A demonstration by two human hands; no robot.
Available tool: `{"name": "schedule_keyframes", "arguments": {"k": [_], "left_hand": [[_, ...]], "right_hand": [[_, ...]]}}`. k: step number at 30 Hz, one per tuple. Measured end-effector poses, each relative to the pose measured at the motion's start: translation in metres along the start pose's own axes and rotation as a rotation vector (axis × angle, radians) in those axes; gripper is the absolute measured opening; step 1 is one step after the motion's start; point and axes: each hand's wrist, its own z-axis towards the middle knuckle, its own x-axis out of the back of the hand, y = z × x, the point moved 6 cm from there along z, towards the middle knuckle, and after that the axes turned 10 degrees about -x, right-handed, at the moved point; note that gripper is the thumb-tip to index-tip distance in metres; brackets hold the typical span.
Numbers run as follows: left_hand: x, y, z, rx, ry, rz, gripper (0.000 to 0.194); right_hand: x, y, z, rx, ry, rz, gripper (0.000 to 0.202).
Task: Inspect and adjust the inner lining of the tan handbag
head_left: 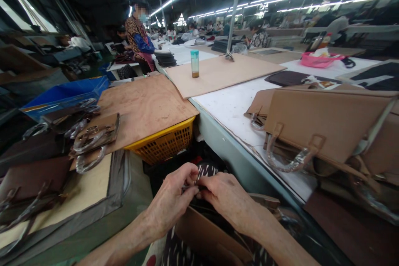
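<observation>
Working low in front of the body, the left hand (170,199) and right hand (226,201) meet fingertip to fingertip over a small dark piece (195,188). Both sets of fingers are pinched together on it; what the piece is cannot be told, as the fingers cover most of it. It sits just above a tan leather bag (205,237) resting on the lap, with a patterned black-and-white cloth (207,170) just behind the hands.

Right of the hands, a long white worktable (230,108) carries a stack of tan handbags (330,129) whose handles are wrapped in clear plastic. Further back on it lie a large sheet of brown board (218,72) and a bottle with a teal cap (195,63), standing upright on that board. A pink tray (318,60) sits well beyond, near the far edge.

Left of the hands, a yellow plastic crate (165,143) stands under a plywood sheet (140,108). Dark brown bags (34,174) with wrapped handles lie on a low surface beside it, and a blue bin (67,91) stands behind.

Another person in a patterned top (139,39) stands at the table well away, among other workers under strip lights.
</observation>
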Motion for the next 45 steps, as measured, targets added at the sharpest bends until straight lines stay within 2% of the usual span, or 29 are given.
{"name": "schedule_keyframes", "arguments": {"k": [3,5,8,11,14,16,18,20,22,25,29,31,35,37,39,42,45], "left_hand": [[0.001,0.001,-0.002,-0.03,-0.018,0.015,0.026],[0.003,0.003,-0.003,-0.068,-0.002,0.022,0.019],[0.013,0.003,-0.004,-0.095,0.112,-0.002,0.004],[0.027,0.001,-0.007,-0.11,0.273,-0.038,0.013],[0.033,-0.005,-0.014,-0.133,0.363,-0.037,0.019],[0.025,-0.011,-0.021,-0.176,0.358,-0.008,0.03],[0.01,-0.016,-0.026,-0.24,0.338,0.051,0.055],[-0.007,-0.02,-0.03,-0.282,0.332,0.118,0.081],[-0.023,-0.024,-0.031,-0.247,0.321,0.177,0.092],[-0.038,-0.03,-0.028,-0.081,0.262,0.255,0.089],[-0.044,-0.029,-0.024,0.071,0.162,0.317,0.079],[-0.047,-0.025,-0.023,0.065,0.129,0.34,0.077],[-0.055,-0.018,-0.019,0.007,0.119,0.387,0.088],[-0.056,-0.019,-0.017,0.028,0.118,0.378,0.083],[-0.049,-0.022,-0.015,0.045,0.138,0.311,0.071],[-0.023,-0.025,-0.013,0.035,0.119,0.07,0.062],[0.01,-0.029,-0.012,0.122,-0.109,-0.244,0.05]], "right_hand": [[-0.007,-0.001,0.004,-0.018,-0.006,-0.066,0.017],[-0.009,-0.001,0.005,-0.04,0.019,-0.101,0.018],[-0.001,0.0,0.008,-0.099,0.085,-0.14,0.018],[0.026,0.006,0.014,-0.217,0.145,-0.176,0.021],[0.063,0.012,0.021,-0.328,0.241,-0.244,0.028],[0.084,0.014,0.027,-0.374,0.308,-0.295,0.028],[0.095,0.015,0.033,-0.408,0.35,-0.342,0.026],[0.096,0.014,0.038,-0.43,0.362,-0.379,0.023],[0.09,0.013,0.042,-0.446,0.351,-0.403,0.02],[0.079,0.014,0.041,-0.454,0.321,-0.413,0.021],[0.071,0.02,0.036,-0.454,0.289,-0.398,0.022],[0.068,0.022,0.035,-0.455,0.287,-0.394,0.021],[0.062,0.023,0.036,-0.45,0.296,-0.402,0.02],[0.059,0.023,0.036,-0.436,0.296,-0.407,0.02],[0.058,0.024,0.033,-0.408,0.292,-0.407,0.022],[0.065,0.028,0.024,-0.356,0.277,-0.394,0.024],[0.078,0.033,0.011,-0.279,0.221,-0.358,0.022]]}}
